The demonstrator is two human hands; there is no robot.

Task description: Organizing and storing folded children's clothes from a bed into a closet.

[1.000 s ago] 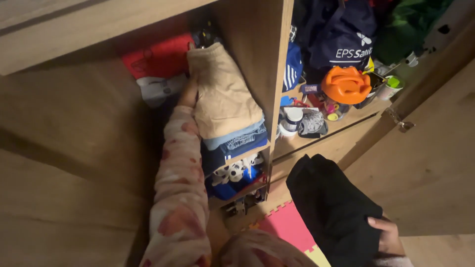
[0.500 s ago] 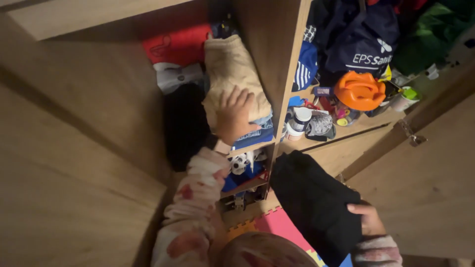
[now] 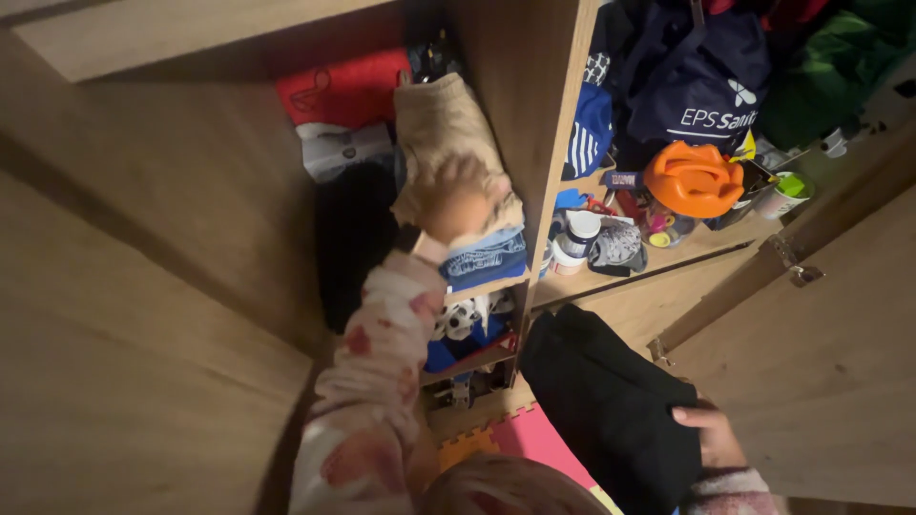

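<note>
My left hand point(image 3: 456, 202) presses on top of a folded beige garment point(image 3: 441, 124) that crowns a stack of folded clothes point(image 3: 485, 256) on a wardrobe shelf; its fingers curl over the cloth. My right hand point(image 3: 711, 437) holds a folded black garment point(image 3: 611, 401) low in front of the wardrobe, below the shelves. Both arms wear pale sleeves with red blotches.
Red cloth point(image 3: 348, 88) and a white item point(image 3: 339, 148) lie behind the stack. A wooden divider point(image 3: 544, 114) separates a shelf with an orange lid point(image 3: 694, 176), a white jar point(image 3: 580, 229) and a dark blue bag point(image 3: 701, 76). An open door point(image 3: 830, 362) stands right; foam mat point(image 3: 549, 439) below.
My left hand moved from beside the stack onto the beige garment and now curls on it. The black garment in my right hand has shifted slightly lower.
</note>
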